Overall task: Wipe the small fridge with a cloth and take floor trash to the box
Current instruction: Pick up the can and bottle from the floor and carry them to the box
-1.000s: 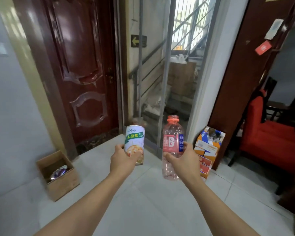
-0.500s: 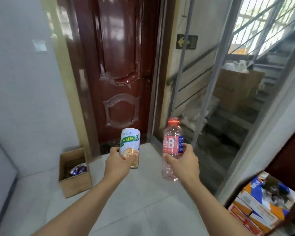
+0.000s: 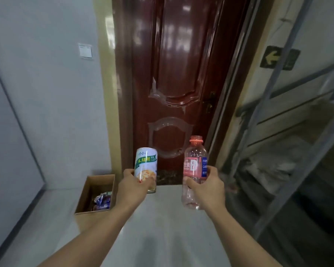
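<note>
Item 1, can [image 3: 146, 167]: white, green label, upright. Your left hand [image 3: 132, 186] grips it round the lower half, fingers curled about it.

Item 2, bottle [image 3: 195, 171]: clear plastic, pink label, pink neck ring, looks empty, upright. Your right hand [image 3: 205, 187] grips it at mid-body, thumb and fingers wrapped round it.

Item 3, box [image 3: 89, 195]: open cardboard, on the floor [image 3: 162, 228] at the left, against the wall, near the door [image 3: 174, 74]. It sits just left of and below your left hand. A crumpled blue wrapper [image 3: 102, 199] already lies inside.

Status: both pieces of trash are off the floor and held in the air, short of the box; neither is over its opening yet. By my reading, the carry is nearly finished and the drop into the box remains. The fridge and cloth are out of view, so you cannot judge the wiping from here.
</note>
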